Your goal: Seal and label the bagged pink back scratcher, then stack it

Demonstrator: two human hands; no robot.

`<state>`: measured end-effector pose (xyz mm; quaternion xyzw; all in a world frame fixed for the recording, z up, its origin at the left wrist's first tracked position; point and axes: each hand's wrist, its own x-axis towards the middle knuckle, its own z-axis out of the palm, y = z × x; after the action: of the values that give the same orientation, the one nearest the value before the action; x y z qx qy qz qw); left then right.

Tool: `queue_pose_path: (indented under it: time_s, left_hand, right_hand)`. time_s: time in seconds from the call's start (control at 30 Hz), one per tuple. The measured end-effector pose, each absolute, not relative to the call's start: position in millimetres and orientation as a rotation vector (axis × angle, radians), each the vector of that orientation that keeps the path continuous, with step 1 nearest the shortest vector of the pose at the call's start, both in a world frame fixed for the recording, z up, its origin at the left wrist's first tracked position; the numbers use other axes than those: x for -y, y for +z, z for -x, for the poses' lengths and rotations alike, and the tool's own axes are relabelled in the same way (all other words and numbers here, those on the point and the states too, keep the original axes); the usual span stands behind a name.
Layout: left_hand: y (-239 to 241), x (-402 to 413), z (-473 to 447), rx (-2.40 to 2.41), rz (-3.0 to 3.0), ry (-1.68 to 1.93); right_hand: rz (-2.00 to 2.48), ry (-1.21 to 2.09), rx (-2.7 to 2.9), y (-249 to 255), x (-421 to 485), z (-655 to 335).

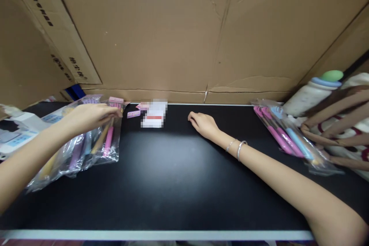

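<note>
My left hand (91, 117) is over the bagged tools on the left, its fingers bent down and closed at the head end of a clear bag. In that bag lies a pink-handled tool (108, 140) with a claw-like head, which looks like a back scratcher. Beside it, under my forearm, are similar bags with yellow, purple and blue handles. At the middle of the black tabletop (161, 196), my right hand (203, 123) rests with its fingers curled in and nothing visible in them. My right wrist wears two silver bracelets (241, 150).
On the right lie more bagged back scratchers (279, 134), pink and blue. Behind them stand a white bottle (309, 94) and a patterned bag (346, 127). Small pink packets (133, 114) and a blurred white paper (154, 117) lie near the cardboard wall (161, 34). A power strip (17, 140) sits far left.
</note>
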<state>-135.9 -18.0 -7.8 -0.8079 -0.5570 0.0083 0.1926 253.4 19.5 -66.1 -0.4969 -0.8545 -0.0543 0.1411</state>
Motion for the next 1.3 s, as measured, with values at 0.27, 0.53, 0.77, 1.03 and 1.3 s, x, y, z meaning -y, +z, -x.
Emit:
queue_pose_path:
  time_s: [0.27, 0.53, 0.77, 1.03, 1.3]
  left_hand:
    - [-22.9, 17.3, 9.5, 0.931, 2.574, -0.322]
    - [-61.9, 10.8, -75.3, 0.717, 2.558, -0.304]
    - [-72.6, 4.2, -67.0, 0.921, 2.788, -0.617]
    - [-75.2, 1.0, -66.5, 0.985, 2.869, -0.674]
    - [-74.9, 1.1, -66.5, 0.977, 2.86, -0.688]
  right_hand:
    - [1.438, -0.145, 2.467, -63.7, -16.5, -252.3]
    - [1.499, -0.12, 2.492, -57.0, -11.5, -249.5]
    - [1.472, -0.106, 2.488, -59.3, -13.2, -251.0]
    - [1.449, -0.123, 2.484, -60.6, -15.3, -251.4]
    - [1.438, -0.134, 2.491, -61.4, -16.4, -252.1]
